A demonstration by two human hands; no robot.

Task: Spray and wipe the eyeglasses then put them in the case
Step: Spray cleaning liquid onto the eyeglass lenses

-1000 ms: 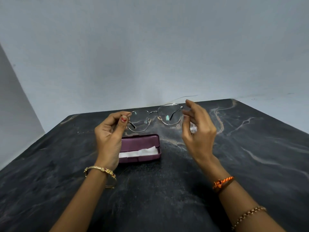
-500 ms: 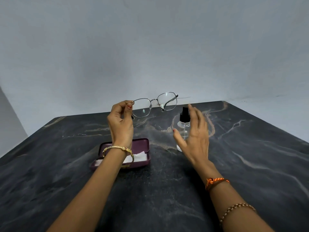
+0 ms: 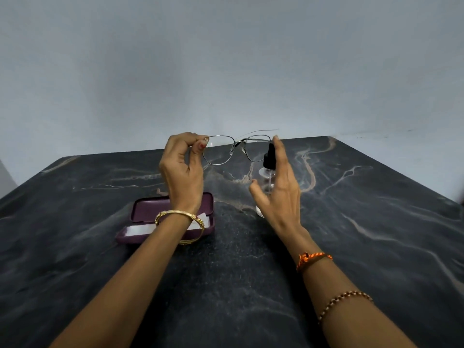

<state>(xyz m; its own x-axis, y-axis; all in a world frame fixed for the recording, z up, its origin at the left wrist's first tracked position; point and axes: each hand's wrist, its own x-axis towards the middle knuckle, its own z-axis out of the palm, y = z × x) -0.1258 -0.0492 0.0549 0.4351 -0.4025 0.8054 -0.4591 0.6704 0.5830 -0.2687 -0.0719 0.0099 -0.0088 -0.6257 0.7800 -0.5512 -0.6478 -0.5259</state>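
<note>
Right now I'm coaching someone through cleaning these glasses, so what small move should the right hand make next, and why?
Probably close the right hand around the spray bottle and lift it. Its fingers are spread open right beside the bottle, which stands upright on the table. The left hand already pinches the eyeglasses up in the air, ready for spraying. The case lies open below.

Thin-rimmed eyeglasses (image 3: pixel 227 152) aloft, case (image 3: pixel 150 209) open.

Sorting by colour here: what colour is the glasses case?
Dark purple case, white cloth inside; head view.
</note>
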